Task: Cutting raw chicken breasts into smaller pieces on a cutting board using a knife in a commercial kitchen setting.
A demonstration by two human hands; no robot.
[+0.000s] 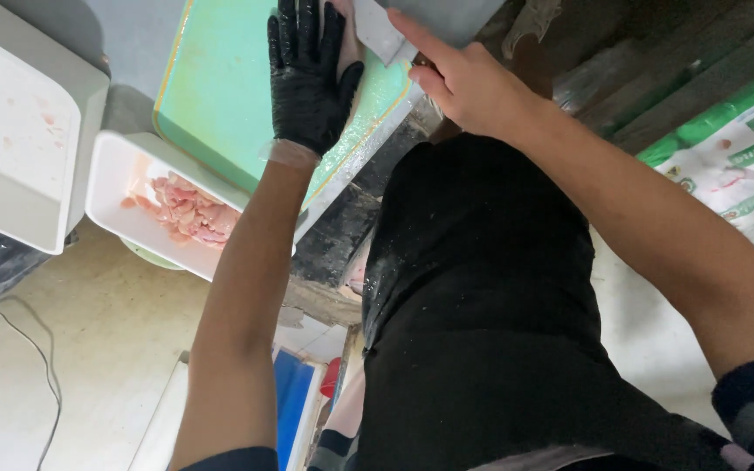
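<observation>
My gloved left hand presses flat, fingers spread, on pale meat at the green cutting board's one o'clock, my bare right hand is clamped on the cleaver just beside it, and a slip could nick those fingers.

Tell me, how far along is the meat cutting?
Done: a white tray already holds cut pink meat pieces. In hand: the gloved left hand presses a piece on the green board while the right hand holds a cleaver. What remains is out of view.
</observation>
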